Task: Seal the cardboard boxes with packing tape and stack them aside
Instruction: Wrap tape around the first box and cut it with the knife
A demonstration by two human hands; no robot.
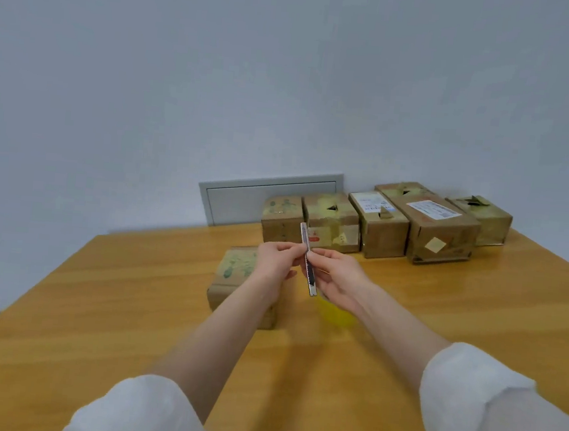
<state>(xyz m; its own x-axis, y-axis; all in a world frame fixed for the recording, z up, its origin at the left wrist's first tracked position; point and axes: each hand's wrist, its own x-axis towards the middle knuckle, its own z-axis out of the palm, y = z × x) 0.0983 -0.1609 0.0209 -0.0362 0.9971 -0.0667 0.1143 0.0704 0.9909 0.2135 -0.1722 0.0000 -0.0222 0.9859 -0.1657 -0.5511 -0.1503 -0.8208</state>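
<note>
While the left hand (274, 262) and right hand (336, 278) both pinch a slim silver utility knife (308, 262), its long axis pointing away from the person, the small green-stained brown cardboard box (233, 272) sits on the wooden surface (130, 305) just beneath the left hand, the nearer one.
</note>
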